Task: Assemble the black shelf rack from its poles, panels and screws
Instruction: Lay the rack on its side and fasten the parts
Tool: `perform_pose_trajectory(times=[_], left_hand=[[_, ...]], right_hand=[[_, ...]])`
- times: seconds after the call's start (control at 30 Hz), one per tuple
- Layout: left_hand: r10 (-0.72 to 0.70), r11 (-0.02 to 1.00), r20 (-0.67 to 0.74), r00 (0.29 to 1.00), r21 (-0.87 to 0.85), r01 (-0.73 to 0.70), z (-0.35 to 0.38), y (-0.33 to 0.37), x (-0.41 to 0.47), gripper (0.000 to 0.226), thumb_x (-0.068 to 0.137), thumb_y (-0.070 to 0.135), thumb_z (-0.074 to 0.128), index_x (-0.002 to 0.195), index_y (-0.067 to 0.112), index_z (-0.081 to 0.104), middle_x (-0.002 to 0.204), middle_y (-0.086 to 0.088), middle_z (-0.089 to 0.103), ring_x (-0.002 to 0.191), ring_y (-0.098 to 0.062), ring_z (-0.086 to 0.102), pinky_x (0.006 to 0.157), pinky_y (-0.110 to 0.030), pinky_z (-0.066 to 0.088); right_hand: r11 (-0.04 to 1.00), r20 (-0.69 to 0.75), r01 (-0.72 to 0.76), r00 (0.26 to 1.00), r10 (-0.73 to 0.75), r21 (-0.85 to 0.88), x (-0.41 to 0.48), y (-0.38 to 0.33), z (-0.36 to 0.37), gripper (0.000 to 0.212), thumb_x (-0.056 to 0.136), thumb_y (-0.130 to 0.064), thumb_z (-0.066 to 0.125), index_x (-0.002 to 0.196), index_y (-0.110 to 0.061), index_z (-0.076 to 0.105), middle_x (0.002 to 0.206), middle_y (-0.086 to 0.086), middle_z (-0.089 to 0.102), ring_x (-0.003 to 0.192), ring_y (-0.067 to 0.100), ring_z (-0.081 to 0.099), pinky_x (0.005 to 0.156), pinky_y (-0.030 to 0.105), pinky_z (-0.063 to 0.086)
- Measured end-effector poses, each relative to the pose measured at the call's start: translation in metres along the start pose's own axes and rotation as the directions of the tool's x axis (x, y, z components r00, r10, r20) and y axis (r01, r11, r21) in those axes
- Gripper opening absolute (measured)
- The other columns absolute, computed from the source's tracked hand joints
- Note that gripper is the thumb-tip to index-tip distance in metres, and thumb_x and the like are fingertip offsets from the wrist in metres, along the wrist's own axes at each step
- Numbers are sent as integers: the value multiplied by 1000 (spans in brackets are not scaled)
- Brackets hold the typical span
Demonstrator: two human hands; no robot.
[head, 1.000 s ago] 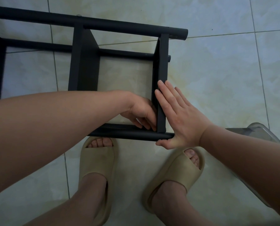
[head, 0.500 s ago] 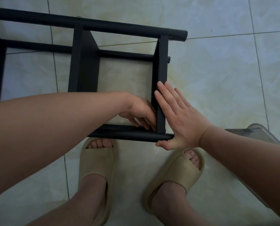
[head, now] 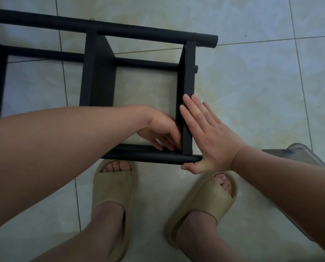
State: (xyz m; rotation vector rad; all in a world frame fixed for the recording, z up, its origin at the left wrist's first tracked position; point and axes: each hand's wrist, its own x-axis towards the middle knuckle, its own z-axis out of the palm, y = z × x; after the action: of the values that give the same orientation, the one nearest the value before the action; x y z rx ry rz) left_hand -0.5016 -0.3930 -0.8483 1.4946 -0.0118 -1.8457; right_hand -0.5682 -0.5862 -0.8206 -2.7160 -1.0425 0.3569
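Note:
The black shelf rack lies on its side on the tiled floor, with its poles running left to right. Its end panel stands between the far pole and the near pole. My left hand reaches inside the frame, its fingers curled down into the corner where the end panel meets the near pole. Anything under those fingertips is hidden. My right hand presses flat with straight fingers against the outer face of the end panel, and its thumb lies under the tip of the near pole.
My feet in beige slippers stand just in front of the near pole. A clear plastic container sits on the floor at the right, behind my right forearm. The rack runs out of view at the left.
Both hands stay where they were. The left fingers shift slightly at the corner, and the view drifts a little.

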Motion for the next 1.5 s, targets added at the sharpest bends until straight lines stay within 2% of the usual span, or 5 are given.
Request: perform_pose_trajectory(times=[0.1, 0.73, 0.9, 1.17, 1.5], left_hand=[[-25, 998, -32, 999, 60, 27, 2, -1, 2, 27, 90, 20, 69, 116, 19, 71, 113, 4, 74, 110, -16, 66, 105, -41, 46], [62, 997, -16, 998, 47, -62, 4, 3, -1, 19, 87, 5, 69, 91, 23, 72, 89, 6, 74, 99, -14, 68, 106, -44, 45], [-6, 996, -37, 999, 88, 10, -2, 4, -2, 25, 88, 18, 70, 113, 22, 72, 113, 6, 75, 113, -15, 67, 108, -46, 43], [-1, 996, -9, 1000, 94, 2, 4, 3, 1, 15, 90, 18, 68, 105, 20, 73, 101, 4, 77, 108, -16, 69, 109, -43, 46], [32, 997, 17, 999, 75, -33, 0, 3, 1, 28, 90, 10, 68, 118, 15, 70, 116, -3, 74, 113, -17, 68, 104, -38, 48]], right_hand=[[1000, 1, 1, 1000, -1, -4, 0, 0, 0, 126, 75, -81, 51, 159, 5, 12, 168, 24, 0, 156, 38, -2, 124, 58, 18], [1000, 11, -6, 1000, 6, 4, 1, -1, -2, 126, 75, -80, 52, 159, 5, 12, 168, 24, 1, 156, 38, -2, 124, 58, 17], [1000, 13, -6, 1000, 6, -4, 1, -1, -1, 126, 75, -81, 51, 159, 4, 12, 168, 24, 0, 156, 38, -2, 124, 57, 17], [1000, -1, -2, 1000, 2, -4, 1, 0, 0, 126, 75, -81, 51, 159, 5, 12, 168, 24, 1, 156, 38, -2, 124, 58, 18], [1000, -1, -2, 1000, 2, -3, 1, -1, -1, 126, 75, -80, 52, 159, 5, 12, 168, 25, 2, 156, 38, -1, 124, 58, 18]])
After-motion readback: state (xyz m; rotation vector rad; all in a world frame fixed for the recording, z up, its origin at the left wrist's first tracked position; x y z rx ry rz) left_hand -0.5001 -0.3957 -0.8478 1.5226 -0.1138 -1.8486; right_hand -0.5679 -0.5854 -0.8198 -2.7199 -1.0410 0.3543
